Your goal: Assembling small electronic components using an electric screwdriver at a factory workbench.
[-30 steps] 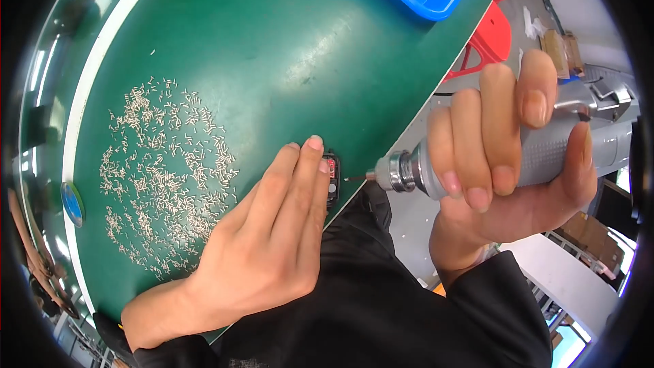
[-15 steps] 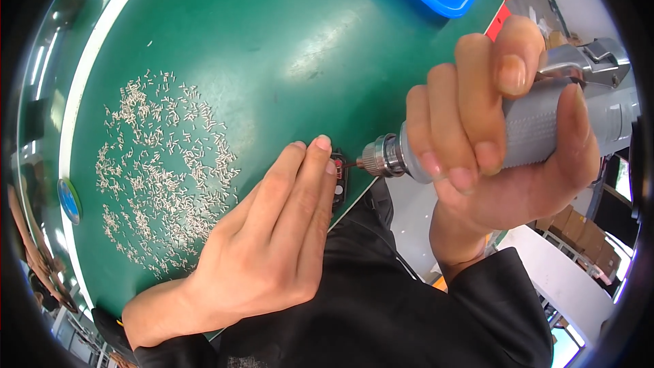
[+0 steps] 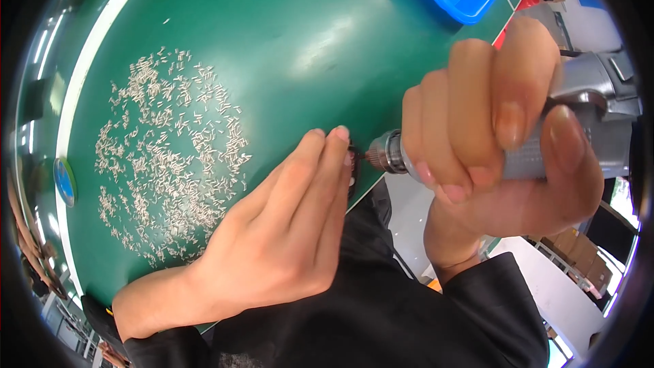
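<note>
Green counter fills the left and middle of the view. Work on one part looks under way rather than finished: the driver's tip is at it or very near it, and a great many screws lie loose. Whether any screw already sits in the part is hidden by the fingers.

From the left, one round disc, blue and green, is at the counter's white edge. Next come the screws, as the small metal pieces appear to be: hundreds, too many and too small to count, with one stray well apart above the spread. One left hand reaches past them, fingers straight and together, fingertips on one dark part; the thumb is hidden, so I cannot tell whether it pinches. That part lies near the counter's right edge, between the two hands. One blue tray stands farther up, its inside only partly in view. One right hand is wrapped around one grey driver, aimed left.
</note>
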A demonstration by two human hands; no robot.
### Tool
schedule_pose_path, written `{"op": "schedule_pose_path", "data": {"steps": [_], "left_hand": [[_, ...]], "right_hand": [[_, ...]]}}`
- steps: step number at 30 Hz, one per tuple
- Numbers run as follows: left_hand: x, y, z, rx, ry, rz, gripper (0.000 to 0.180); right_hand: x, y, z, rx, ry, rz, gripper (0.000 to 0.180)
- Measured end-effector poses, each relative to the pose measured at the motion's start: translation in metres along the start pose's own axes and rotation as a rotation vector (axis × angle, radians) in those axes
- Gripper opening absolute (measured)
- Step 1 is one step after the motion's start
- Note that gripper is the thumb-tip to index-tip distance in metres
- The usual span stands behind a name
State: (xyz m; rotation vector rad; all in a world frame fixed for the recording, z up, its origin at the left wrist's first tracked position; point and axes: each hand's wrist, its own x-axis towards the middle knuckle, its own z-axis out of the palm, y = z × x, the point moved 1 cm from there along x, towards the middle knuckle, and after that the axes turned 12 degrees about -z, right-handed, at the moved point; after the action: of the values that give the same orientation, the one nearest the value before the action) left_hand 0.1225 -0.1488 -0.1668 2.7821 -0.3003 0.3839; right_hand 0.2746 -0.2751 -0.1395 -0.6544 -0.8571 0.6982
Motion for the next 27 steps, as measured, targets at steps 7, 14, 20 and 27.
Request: {"op": "schedule_pose_path", "data": {"steps": [7, 14, 20, 27], "left_hand": [[-0.002, 0.002, 0.001, -0.053, 0.009, -0.016, 0.039], [-0.019, 0.002, 0.001, -0.052, 0.025, 0.017, 0.031], [-0.082, 0.001, -0.036, 0.115, 0.072, -0.099, 0.041], [-0.225, -0.005, -0.099, 0.413, 0.086, -1.257, 0.053]], "right_hand": [[-0.004, -0.007, 0.016, -0.266, 0.043, 0.044, 0.019], [-0.006, 0.012, 0.010, 0.135, 0.054, -0.103, 0.022], [-0.003, 0.005, -0.019, 0.369, 0.090, -0.257, 0.020], [-0.009, 0.041, -0.018, 0.346, 0.369, -0.098, 0.013]]}}
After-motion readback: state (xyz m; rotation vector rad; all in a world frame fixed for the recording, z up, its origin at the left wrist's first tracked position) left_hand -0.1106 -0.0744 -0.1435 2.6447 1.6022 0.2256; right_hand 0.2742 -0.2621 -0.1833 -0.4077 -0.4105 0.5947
